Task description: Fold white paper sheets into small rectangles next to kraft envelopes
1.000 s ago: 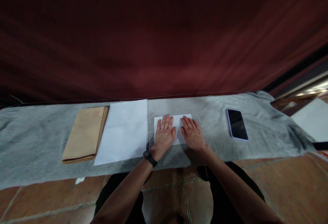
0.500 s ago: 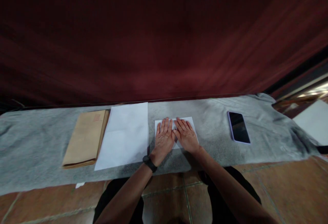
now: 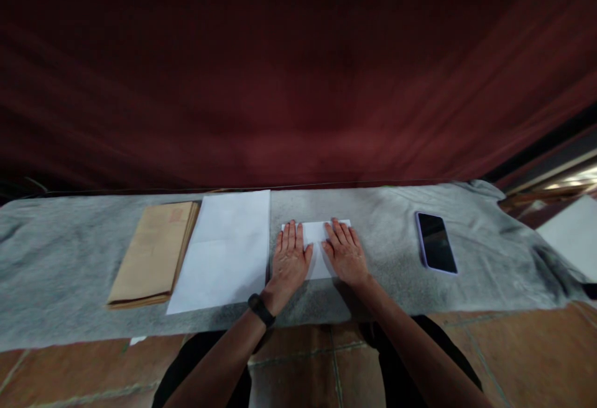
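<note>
A small white paper (image 3: 318, 262) lies flat on the grey cloth, partly covered by both hands. On its left part rests my left hand (image 3: 290, 257), palm down, fingers stretched forward, with a dark band on the wrist. My right hand (image 3: 346, 254) lies flat on the paper's right part, its fingers spread. Between the two thumbs the middle of the paper shows. Just left of my left hand are large white sheets (image 3: 224, 249).
A stack of brown envelopes (image 3: 152, 249) lies left of the white sheets. Toward the right is a phone (image 3: 437, 243) with a purple edge. The grey cloth (image 3: 387, 234) runs along a dark red hanging fabric (image 3: 298, 84). Tiled floor shows below.
My hands have moved apart, the left one to the left and the right one slightly to the right. More of the paper's middle is visible. The view has shifted slightly.
</note>
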Demonstrator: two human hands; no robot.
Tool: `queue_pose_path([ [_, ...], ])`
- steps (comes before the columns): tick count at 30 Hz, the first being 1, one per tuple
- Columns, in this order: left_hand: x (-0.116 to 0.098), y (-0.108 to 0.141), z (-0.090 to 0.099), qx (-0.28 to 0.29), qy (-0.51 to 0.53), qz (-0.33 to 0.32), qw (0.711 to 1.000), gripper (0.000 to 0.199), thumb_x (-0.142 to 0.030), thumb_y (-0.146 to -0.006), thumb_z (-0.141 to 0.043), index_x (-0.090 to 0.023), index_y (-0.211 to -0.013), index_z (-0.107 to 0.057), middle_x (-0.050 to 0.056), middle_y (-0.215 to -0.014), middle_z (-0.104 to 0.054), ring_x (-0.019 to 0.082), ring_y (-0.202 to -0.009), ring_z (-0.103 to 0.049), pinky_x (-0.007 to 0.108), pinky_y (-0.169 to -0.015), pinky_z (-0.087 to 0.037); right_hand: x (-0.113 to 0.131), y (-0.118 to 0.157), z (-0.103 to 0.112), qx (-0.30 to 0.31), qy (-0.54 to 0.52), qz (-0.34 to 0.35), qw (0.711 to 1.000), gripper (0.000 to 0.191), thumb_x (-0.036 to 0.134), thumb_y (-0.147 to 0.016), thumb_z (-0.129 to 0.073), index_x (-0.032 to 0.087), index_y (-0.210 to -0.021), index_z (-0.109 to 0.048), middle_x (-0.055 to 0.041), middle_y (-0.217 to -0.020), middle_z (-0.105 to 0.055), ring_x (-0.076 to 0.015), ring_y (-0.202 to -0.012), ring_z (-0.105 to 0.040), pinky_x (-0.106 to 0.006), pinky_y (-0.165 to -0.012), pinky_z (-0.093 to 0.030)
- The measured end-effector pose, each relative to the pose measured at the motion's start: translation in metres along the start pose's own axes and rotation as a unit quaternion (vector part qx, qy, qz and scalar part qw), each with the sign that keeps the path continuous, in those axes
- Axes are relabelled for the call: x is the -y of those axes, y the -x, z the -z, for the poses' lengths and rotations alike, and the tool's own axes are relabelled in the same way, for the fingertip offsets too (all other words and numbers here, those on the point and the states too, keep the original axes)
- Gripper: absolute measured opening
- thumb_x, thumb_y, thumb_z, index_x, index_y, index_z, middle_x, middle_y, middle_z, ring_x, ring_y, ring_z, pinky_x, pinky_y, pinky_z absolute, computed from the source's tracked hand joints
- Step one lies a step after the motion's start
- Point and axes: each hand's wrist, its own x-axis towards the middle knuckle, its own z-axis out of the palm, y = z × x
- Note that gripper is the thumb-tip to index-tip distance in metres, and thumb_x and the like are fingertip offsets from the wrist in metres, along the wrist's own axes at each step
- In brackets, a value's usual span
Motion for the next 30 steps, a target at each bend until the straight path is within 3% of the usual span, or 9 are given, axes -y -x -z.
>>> queue_pose_path([
  [7, 0.005, 0.004, 0.0, -0.009, 0.003, 0.025, 1.0, 0.064, -0.038, -0.102, -0.036, -0.001, -0.154, -0.031, 0.025, -0.159, -0.034, 0.032, -0.151, -0.027, 0.052, -0.121, -0.031, -0.012, 0.005, 0.001, -0.006, 0.008, -0.006, 1.0, 0.055, 0.04, -0.105, -0.038, 0.017, -0.155, -0.039, -0.0139, -0.158, -0.043, -0.0309, -0.144, -0.04, -0.051, -0.118, -0.029],
  [14, 0.002, 0.004, 0.009, -0.009, -0.01, 0.043, 0.999, 0.062, -0.032, -0.102, -0.036, 0.002, -0.153, -0.03, 0.026, -0.159, -0.035, 0.033, -0.152, -0.025, 0.056, -0.124, -0.023, -0.017, 0.007, 0.005, -0.001, 0.01, -0.021, 1.0, 0.055, 0.041, -0.105, -0.037, 0.015, -0.154, -0.041, -0.0164, -0.157, -0.044, -0.0328, -0.142, -0.041, -0.052, -0.117, -0.029],
  [18, -0.015, 0.005, 0.008, -0.017, 0.016, -0.009, 1.0, 0.062, -0.031, -0.102, -0.033, -0.006, -0.158, -0.024, 0.019, -0.162, -0.032, 0.029, -0.154, -0.022, 0.055, -0.125, -0.022, -0.017, 0.008, 0.004, -0.003, 0.01, -0.026, 1.0, 0.056, 0.041, -0.105, -0.037, 0.014, -0.154, -0.041, -0.0167, -0.157, -0.043, -0.0332, -0.143, -0.04, -0.053, -0.117, -0.027],
  [22, -0.03, 0.01, 0.001, 0.016, 0.038, -0.069, 0.997, 0.062, -0.033, -0.102, -0.034, -0.011, -0.159, -0.023, 0.014, -0.163, -0.032, 0.026, -0.154, -0.023, 0.053, -0.126, -0.023, -0.015, 0.008, 0.003, -0.024, 0.007, -0.023, 0.999, 0.055, 0.04, -0.105, -0.036, 0.016, -0.154, -0.041, -0.0166, -0.155, -0.046, -0.0334, -0.142, -0.041, -0.054, -0.116, -0.028],
  [30, -0.026, 0.015, 0.003, 0.04, 0.017, -0.059, 0.997, 0.06, -0.041, -0.103, -0.036, -0.014, -0.157, -0.032, 0.014, -0.163, -0.032, 0.029, -0.153, -0.024, 0.056, -0.124, -0.022, -0.024, 0.005, 0.006, -0.007, 0.017, -0.034, 0.999, 0.053, 0.041, -0.106, -0.036, 0.016, -0.152, -0.044, -0.0155, -0.155, -0.046, -0.0352, -0.14, -0.043, -0.057, -0.116, -0.028],
])
